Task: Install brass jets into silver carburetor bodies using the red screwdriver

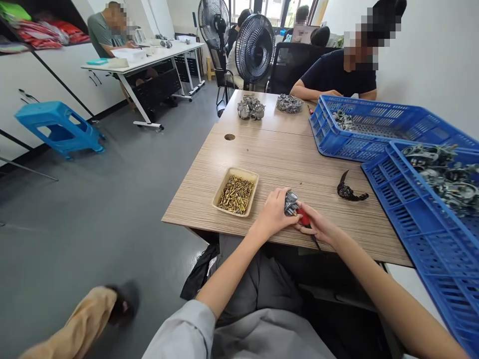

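A small cast-metal carburetor body (291, 203) is clamped in the left hand (275, 212), just in from the near edge of the table (284, 164); it looks stiff and fairly heavy for its size, with edges that may be slick, so its solid body seems the surest place to grip; the right hand (315, 225) closes on a red-handled tool (304, 217) against the casting, nearly touching the left; a shallow tray (235, 171) of brass pins (235, 195) lies just left; a blue plastic crate (419, 259) of similar castings sits right.
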Available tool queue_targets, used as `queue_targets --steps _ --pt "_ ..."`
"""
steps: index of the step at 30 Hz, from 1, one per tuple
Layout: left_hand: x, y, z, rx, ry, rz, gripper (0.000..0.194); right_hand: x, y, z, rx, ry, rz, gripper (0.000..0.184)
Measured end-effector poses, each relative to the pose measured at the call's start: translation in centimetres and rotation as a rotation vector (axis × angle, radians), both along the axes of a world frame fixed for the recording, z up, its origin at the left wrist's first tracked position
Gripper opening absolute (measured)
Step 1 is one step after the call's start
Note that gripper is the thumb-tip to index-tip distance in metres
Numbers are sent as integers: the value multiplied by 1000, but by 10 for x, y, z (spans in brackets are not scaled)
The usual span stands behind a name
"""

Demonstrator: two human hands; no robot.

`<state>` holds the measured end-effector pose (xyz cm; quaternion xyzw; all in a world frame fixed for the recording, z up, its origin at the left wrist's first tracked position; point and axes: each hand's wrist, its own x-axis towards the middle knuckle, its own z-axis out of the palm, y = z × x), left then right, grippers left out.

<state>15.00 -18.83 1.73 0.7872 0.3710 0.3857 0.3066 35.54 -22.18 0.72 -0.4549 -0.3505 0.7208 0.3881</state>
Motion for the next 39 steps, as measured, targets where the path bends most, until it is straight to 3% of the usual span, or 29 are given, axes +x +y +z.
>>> queue_targets --steps 4,7,13,16,18,20,23,25,27,30,34,39 --pt "-3 7 2 77 256 18 73 23 3 2 22 -89 -37 51" --pt "0 11 2 118 399 26 65 38 7 0 8 -61 -138 39" --pt "14 9 -1 118 406 64 56 46 5 -3 -62 139 -197 25" --pt "12 -4 7 162 380 62 64 50 0 -5 -60 203 -198 18" --pt "-5 -7 22 227 337 5 69 53 -1 -5 -68 235 -195 10" --pt "-35 6 42 273 265 -68 55 53 2 0 -73 305 -212 9" --pt "-94 60 69 240 89 30 27 43 16 22 5 416 -298 20" --pt "-132 110 71 207 46 203 24 28 31 48 117 378 -335 29" --pt "-161 157 59 186 42 323 20 6 48 78 223 224 -268 38" --pt "-182 200 21 149 6 403 19 -30 75 119 366 -75 -34 49" --pt "-188 215 -17 130 28 388 28 -73 104 151 618 -327 204 51" --pt "-189 212 -22 98 25 366 28 -117 125 156 891 -629 422 38"
